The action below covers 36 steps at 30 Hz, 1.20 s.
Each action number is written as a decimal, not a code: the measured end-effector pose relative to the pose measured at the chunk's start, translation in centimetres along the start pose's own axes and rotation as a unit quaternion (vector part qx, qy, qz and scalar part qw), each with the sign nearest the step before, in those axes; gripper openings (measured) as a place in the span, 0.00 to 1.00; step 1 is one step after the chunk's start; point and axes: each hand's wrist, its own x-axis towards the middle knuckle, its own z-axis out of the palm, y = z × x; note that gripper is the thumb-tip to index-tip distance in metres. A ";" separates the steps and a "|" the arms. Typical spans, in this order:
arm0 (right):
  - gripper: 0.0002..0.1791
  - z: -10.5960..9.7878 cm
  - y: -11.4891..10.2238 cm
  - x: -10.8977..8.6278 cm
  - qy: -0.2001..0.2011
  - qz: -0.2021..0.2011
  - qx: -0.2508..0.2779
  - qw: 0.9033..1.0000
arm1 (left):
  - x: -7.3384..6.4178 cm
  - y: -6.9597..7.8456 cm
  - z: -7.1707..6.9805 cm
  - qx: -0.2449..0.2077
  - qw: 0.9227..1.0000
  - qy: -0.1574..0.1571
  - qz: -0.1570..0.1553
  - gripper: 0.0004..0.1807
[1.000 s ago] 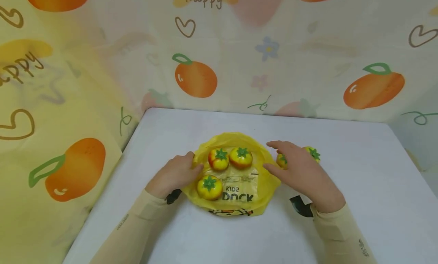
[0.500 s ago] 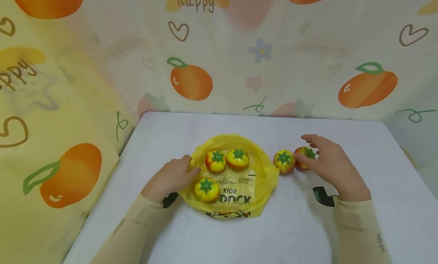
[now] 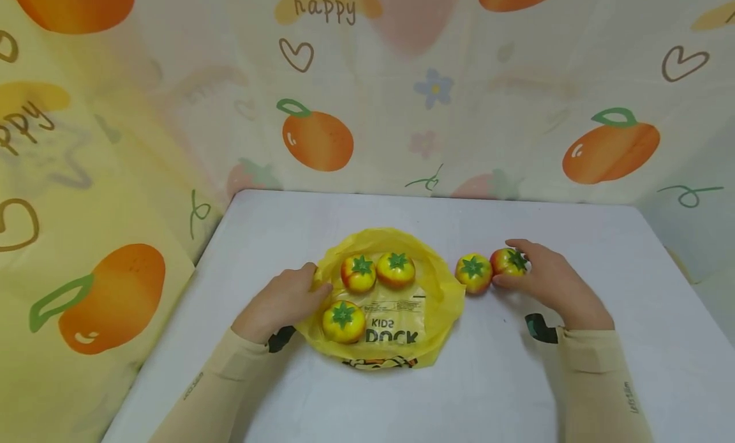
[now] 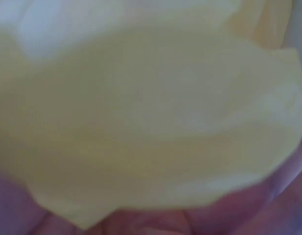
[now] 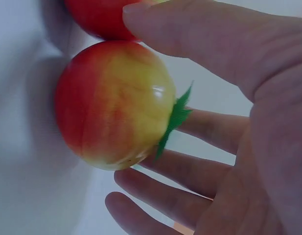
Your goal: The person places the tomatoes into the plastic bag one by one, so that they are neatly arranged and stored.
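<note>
Right wrist view: four spread fingers (image 5: 160,192), mostly hidden in head view.
Right hand (image 3: 551,280): wide apart around outer tomato (image 3: 508,262), on table (image 3: 476,379) beside inner tomato (image 3: 474,275); contact unclear.
Left hand (image 3: 281,302): pinching yellow bag (image 3: 449,306) at rim.

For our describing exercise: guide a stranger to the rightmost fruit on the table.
On the white table, find the yellow bag. Just to its right sits one green-topped fruit, and beyond it the outer fruit: the only one between the thumb and fingers of the right hand.
</note>
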 end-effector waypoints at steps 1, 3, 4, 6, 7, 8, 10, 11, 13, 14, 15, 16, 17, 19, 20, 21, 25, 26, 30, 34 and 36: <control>0.54 0.1 0.0 0.0 -0.002 0.003 0.003 1.000 | 0.0 0.0 0.0 0.001 1.000 0.000 0.000 0.30; 0.54 0.3 0.0 0.1 -0.004 0.008 0.006 1.000 | 0.0 0.0 -0.1 -0.001 1.000 0.001 0.000 0.29; 0.53 0.4 0.0 0.0 -0.003 0.008 0.009 1.000 | -0.1 0.0 -0.1 -0.001 1.000 0.000 0.001 0.29; 0.52 0.6 0.0 0.1 -0.003 0.006 0.010 1.000 | -0.2 -0.1 -0.1 0.001 1.000 -0.001 0.003 0.30; 0.52 0.7 -0.1 0.1 -0.003 0.002 0.011 1.000 | -0.3 -0.1 0.0 0.001 1.000 -0.001 0.002 0.30; 0.51 0.9 -0.1 0.2 -0.003 -0.002 0.012 1.000 | -0.3 -0.2 0.0 0.002 1.000 -0.002 0.000 0.30; 0.50 1.2 -0.3 0.3 -0.001 -0.012 0.012 1.000 | -0.5 -0.3 0.0 0.002 1.000 -0.003 -0.004 0.31; 0.50 1.3 -0.3 0.3 0.001 -0.017 0.011 1.000 | -0.6 -0.3 0.0 0.004 1.000 -0.002 -0.004 0.31; 0.49 1.4 -0.2 0.4 0.005 -0.021 0.009 1.000 | -0.6 -0.3 0.0 0.003 1.000 0.000 -0.003 0.31; 0.48 1.5 -0.2 0.4 0.006 -0.020 0.009 1.000 | -0.6 -0.3 0.0 0.002 1.000 -0.001 0.000 0.31; 0.48 1.4 -0.1 0.4 0.008 -0.018 0.007 1.000 | -0.5 -0.2 0.0 0.001 1.000 0.000 0.004 0.30; 0.48 1.4 0.0 0.3 0.010 -0.017 0.006 1.000 | -0.5 -0.2 0.0 0.001 1.000 0.000 0.007 0.30; 0.48 1.4 0.1 0.3 0.012 -0.015 0.006 1.000 | -0.4 0.0 0.0 0.000 1.000 0.000 0.008 0.30; 0.48 1.2 0.3 0.2 0.015 -0.015 0.004 1.000 | -0.4 0.1 0.0 -0.003 1.000 -0.002 0.010 0.29; 0.48 1.1 0.3 0.1 0.015 -0.013 0.003 1.000 | -0.4 0.2 0.0 -0.004 1.000 -0.002 0.009 0.29; 0.49 1.0 0.4 0.1 0.016 -0.013 0.003 1.000 | -0.4 0.3 0.0 -0.004 1.000 -0.003 0.008 0.28; 0.49 0.6 0.4 -0.1 0.021 -0.015 0.003 1.000 | -0.4 0.4 0.0 -0.001 1.000 -0.003 0.007 0.28; 0.49 0.5 0.4 -0.1 0.022 -0.015 0.002 1.000 | -0.4 0.4 0.0 0.000 1.000 -0.003 0.007 0.28; 0.50 0.1 0.5 -0.3 0.024 -0.014 0.000 1.000 | -0.3 0.4 -0.1 0.001 1.000 -0.001 0.007 0.27; 0.49 -0.2 0.5 -0.3 0.028 -0.013 -0.002 1.000 | -0.3 0.4 -0.1 0.000 1.000 0.000 0.004 0.28; 0.48 -0.4 0.4 -0.3 0.030 -0.014 -0.004 0.999 | -0.3 0.4 -0.1 0.001 1.000 0.000 0.003 0.28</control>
